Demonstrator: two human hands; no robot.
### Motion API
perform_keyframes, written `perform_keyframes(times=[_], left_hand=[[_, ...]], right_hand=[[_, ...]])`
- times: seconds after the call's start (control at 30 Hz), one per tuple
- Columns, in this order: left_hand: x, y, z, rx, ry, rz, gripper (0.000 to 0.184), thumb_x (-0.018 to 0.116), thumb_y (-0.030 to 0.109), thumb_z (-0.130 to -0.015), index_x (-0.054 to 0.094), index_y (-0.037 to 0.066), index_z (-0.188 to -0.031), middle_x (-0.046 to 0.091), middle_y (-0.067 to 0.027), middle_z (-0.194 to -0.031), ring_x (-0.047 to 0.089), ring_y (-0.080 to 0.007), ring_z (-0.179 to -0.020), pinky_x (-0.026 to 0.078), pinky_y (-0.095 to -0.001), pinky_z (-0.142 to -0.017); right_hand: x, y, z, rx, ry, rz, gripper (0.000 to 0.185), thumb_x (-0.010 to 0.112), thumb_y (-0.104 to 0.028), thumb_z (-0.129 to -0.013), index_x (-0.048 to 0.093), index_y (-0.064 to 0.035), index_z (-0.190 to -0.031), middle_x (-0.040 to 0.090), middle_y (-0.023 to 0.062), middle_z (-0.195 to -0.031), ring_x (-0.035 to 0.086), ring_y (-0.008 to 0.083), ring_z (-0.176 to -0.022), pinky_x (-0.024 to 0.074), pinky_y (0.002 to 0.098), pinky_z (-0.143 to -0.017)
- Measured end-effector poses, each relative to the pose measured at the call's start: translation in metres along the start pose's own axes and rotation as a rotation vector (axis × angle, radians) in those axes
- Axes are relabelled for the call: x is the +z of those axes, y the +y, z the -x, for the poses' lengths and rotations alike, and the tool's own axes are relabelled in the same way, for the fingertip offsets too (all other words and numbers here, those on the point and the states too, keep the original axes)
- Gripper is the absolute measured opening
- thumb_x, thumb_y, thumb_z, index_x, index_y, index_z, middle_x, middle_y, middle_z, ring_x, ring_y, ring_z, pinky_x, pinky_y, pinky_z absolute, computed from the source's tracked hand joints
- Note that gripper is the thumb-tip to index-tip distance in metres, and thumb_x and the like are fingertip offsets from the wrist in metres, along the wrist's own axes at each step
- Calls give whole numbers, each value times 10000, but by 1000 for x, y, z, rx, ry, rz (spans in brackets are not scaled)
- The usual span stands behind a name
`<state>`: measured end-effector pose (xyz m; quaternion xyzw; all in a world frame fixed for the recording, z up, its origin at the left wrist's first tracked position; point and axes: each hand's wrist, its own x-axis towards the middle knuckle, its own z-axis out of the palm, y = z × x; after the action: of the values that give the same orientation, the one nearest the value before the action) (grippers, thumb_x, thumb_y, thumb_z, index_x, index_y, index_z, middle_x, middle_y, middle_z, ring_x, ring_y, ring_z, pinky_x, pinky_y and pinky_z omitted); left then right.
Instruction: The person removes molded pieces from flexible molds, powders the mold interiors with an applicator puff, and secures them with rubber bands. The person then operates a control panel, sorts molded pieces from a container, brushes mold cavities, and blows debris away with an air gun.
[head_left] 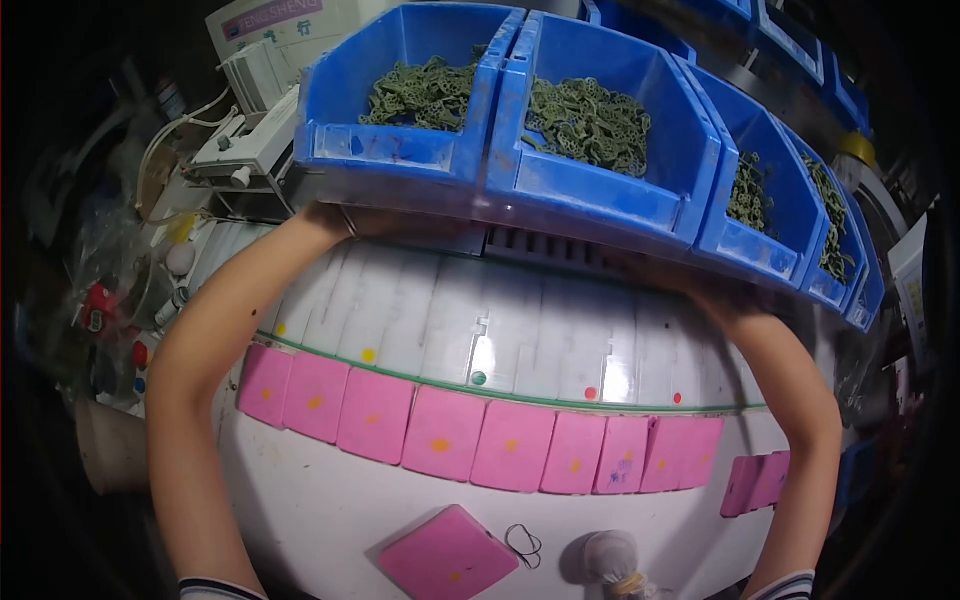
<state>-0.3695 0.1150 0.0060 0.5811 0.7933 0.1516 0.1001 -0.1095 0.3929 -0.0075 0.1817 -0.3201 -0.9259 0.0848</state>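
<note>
My left hand (405, 228) reaches into the shadow under the ledge that carries the blue bins. A thin band circles its wrist, and its fingers are too dark to make out. My right hand (660, 272) reaches under the same ledge further right, its fingers also lost in shadow. Between the hands lies a dark slotted part (550, 247) at the back of the white strip panel (450, 310). Above them stand blue bins, one at the left (400, 150) and one in the middle (600, 200), holding small green openwork pieces (590, 120).
Several pink blocks (445, 432) line the panel's green front edge. One pink block (450, 555) lies nearer me beside a black loop (523, 545) and a tied clear bag (612, 560). More pink blocks (755, 483) sit by my right forearm. A white device (245, 150) stands back left.
</note>
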Motion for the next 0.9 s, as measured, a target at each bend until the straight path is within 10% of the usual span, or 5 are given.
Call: perform_keyframes(times=[0.07,0.4,0.5,0.57,0.9], left_hand=[[-4,12,0,42,-31,-536,632,418,573,-870,346,185,-1363,358,-48,-1391,375,-246,-1242,292,-391,-1065],[21,-40,-13,141,290,-375,509,529,458,-851,511,81,-1193,549,-126,-1177,526,-263,-1066,427,-371,-932],[24,-57,-16,368,77,1007,618,397,575,-874,389,163,-1335,407,-78,-1353,402,-256,-1216,307,-384,-1049],[14,-22,-13,63,234,-372,542,541,478,-838,498,67,-1188,565,-146,-1133,541,-289,-1032,429,-385,-919],[13,37,31,144,133,-307,756,586,600,-747,466,-2,-1189,541,-259,-1069,532,-371,-1003,413,-435,-892]], right_hand=[[4,6,-6,37,-68,-220,605,439,-536,-880,440,-76,-1274,458,181,-1276,430,333,-1195,350,416,-1006],[10,26,16,160,-447,-1279,624,479,-523,-863,417,-71,-1289,425,201,-1297,398,348,-1217,331,429,-1014],[13,35,16,225,-556,-1593,631,491,-520,-858,411,-70,-1294,415,207,-1304,388,353,-1224,325,432,-1017],[12,47,17,281,-617,-1792,636,499,-517,-855,406,-69,-1297,409,211,-1308,382,356,-1228,321,435,-1018],[-17,51,21,637,-287,-2477,789,617,-513,-781,332,-22,-1329,349,274,-1313,372,404,-1216,317,439,-1019]])
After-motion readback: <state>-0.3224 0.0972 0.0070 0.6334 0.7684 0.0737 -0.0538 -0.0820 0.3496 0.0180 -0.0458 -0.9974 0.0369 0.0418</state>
